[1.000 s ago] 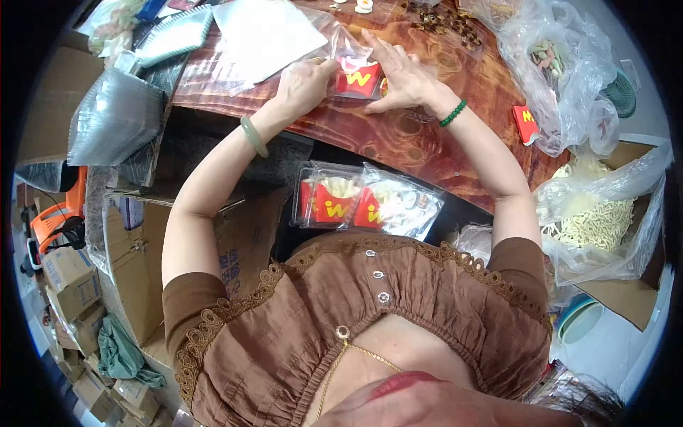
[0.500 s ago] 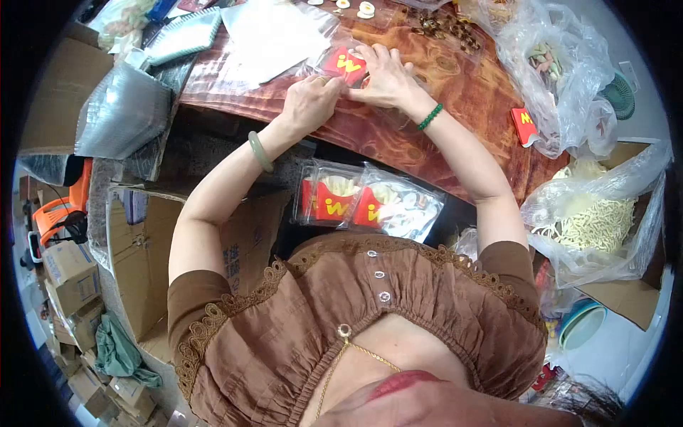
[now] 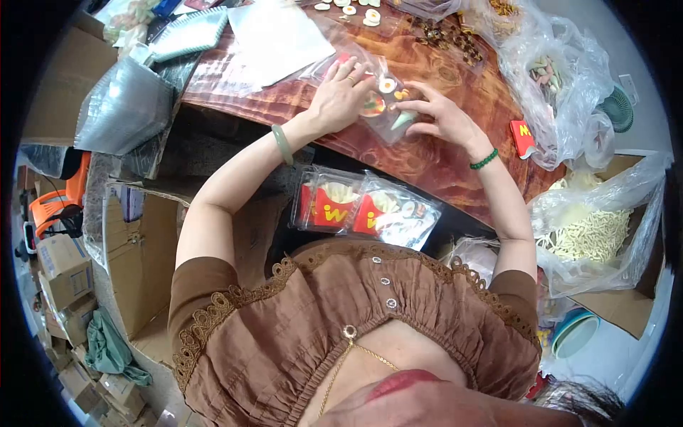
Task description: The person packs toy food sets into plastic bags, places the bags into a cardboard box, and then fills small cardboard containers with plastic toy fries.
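Observation:
On the wooden table, a clear plastic packet (image 3: 393,136) holds a small fried-egg piece (image 3: 386,85), a round multicoloured piece (image 3: 373,106) and a pale green cone-shaped piece (image 3: 404,119). My left hand (image 3: 343,97), with a jade bangle on its wrist, lies flat over the packet's left part. Under its fingers, a bit of the red fries box (image 3: 344,58) shows, the rest hidden. My right hand (image 3: 447,122), wearing green beads, has its fingers apart and curved at the packet's right edge, close to the green cone piece and some small orange pieces (image 3: 401,95).
White sheets (image 3: 277,43) lie left of the hands. Stacked clear trays (image 3: 124,107) stand farther left. Filled fries packets (image 3: 334,203) sit below the table edge. A red box (image 3: 523,139), plastic bags (image 3: 562,57) and a carton of pale fries-like pieces (image 3: 590,224) are on the right.
The hands have moved apart; the left now lies over the red fries box and the right has shifted right and down. The packet's egg, round and cone pieces now show between them.

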Tool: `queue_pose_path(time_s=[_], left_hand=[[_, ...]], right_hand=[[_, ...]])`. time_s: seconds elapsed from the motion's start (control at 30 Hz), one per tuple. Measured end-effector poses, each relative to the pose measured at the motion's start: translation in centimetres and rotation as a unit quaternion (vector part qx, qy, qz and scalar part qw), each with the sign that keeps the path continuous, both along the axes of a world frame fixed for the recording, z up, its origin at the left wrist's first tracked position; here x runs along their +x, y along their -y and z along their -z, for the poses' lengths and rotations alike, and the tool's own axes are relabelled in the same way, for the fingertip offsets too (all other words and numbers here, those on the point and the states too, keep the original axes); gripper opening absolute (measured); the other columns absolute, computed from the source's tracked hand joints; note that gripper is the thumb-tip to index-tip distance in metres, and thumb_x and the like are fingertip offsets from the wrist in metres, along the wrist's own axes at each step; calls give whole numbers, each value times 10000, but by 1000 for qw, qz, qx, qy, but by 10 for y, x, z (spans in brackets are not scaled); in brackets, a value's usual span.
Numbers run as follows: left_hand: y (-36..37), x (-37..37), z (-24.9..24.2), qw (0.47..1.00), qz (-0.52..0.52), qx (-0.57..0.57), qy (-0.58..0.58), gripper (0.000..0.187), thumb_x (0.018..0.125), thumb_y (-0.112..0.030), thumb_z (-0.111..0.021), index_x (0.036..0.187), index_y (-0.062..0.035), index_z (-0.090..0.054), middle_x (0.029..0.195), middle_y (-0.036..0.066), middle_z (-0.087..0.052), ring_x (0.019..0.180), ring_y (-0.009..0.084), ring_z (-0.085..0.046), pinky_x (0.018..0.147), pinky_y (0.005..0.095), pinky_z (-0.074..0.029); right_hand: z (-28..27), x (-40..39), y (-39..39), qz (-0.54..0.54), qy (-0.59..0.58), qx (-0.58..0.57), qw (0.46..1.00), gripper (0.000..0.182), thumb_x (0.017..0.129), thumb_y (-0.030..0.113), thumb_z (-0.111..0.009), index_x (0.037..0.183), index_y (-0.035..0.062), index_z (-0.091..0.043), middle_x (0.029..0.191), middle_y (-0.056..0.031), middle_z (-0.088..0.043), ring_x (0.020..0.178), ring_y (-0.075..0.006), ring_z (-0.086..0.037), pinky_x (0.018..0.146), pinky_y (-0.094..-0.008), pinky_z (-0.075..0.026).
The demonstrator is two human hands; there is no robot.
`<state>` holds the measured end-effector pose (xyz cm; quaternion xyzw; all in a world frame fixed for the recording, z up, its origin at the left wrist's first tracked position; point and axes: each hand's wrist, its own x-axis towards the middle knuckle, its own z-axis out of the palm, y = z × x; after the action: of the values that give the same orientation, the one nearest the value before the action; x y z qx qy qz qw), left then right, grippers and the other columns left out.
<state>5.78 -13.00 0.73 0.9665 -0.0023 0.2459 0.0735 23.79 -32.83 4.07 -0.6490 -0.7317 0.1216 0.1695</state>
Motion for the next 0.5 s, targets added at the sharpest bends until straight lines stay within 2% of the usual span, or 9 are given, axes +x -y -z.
queue_pose_path(time_s=[0.07,0.13,0.2,0.23,0.27,0.33,0.37,0.47,0.5], left_hand=[[18,8,-12,994,46,-68,-68,320,879,-150,-542,1187,-66,-576,1293,177,-524,1290,352,-402,1077,470,-290],[38,11,-13,983,132,-123,-25,271,882,-142,-554,1130,-44,-598,1229,160,-578,1230,326,-486,1026,431,-376],[59,8,-30,971,191,-141,-14,225,888,-121,-564,1091,-36,-611,1143,161,-621,1099,324,-583,892,415,-483],[69,1,-41,963,200,-182,-13,223,890,-117,-563,1091,-36,-615,1107,162,-630,1044,316,-603,856,412,-495],[78,-7,-65,952,210,-221,-12,221,892,-114,-563,1091,-37,-619,1070,163,-639,990,308,-624,820,408,-506],[78,-29,-129,942,201,-265,-41,204,924,-172,-553,1044,-27,-631,859,155,-644,766,280,-633,679,371,-506],[75,-41,-157,930,212,-299,-22,221,941,-213,-548,995,-19,-638,733,132,-645,632,276,-629,594,368,-498],[69,-66,-211,804,330,-491,56,300,986,-239,-510,1059,19,-646,870,35,-691,730,74,-621,639,255,-509],[71,-86,-236,787,294,-542,6,278,973,-192,-529,1097,39,-622,924,74,-694,815,112,-657,714,251,-536]], right_hand=[[20,12,3,17,-80,60,995,654,656,326,-822,1237,156,-575,1317,-157,-498,1202,-319,-503,972,-394,-452],[15,-3,3,55,-83,105,989,565,674,274,-818,1176,131,-602,1223,-125,-567,1113,-275,-570,904,-356,-488],[1,-18,0,235,-169,106,951,471,689,201,-814,1097,51,-633,1168,-91,-574,1075,-196,-567,858,-314,-490],[-15,-25,2,226,-175,119,951,382,718,174,-794,1039,37,-638,1106,-87,-589,967,-168,-593,785,-282,-498],[-31,-29,3,224,-175,122,951,382,718,174,-794,1039,37,-638,1106,-87,-589,967,-168,-593,785,-282,-498],[-64,-38,6,90,-98,276,952,307,706,142,-801,969,71,-657,1041,-74,-623,872,-172,-612,741,-278,-507],[-91,-48,11,55,-149,283,946,283,695,114,-809,923,55,-653,1005,-74,-632,873,-156,-606,729,-276,-503],[-152,-92,29,12,-370,289,883,228,689,35,-813,815,26,-624,911,-66,-646,855,-118,-597,691,-268,-495],[-167,-107,34,18,-320,331,888,181,762,14,-765,800,22,-589,864,-43,-642,780,-80,-591,655,-230,-490]])
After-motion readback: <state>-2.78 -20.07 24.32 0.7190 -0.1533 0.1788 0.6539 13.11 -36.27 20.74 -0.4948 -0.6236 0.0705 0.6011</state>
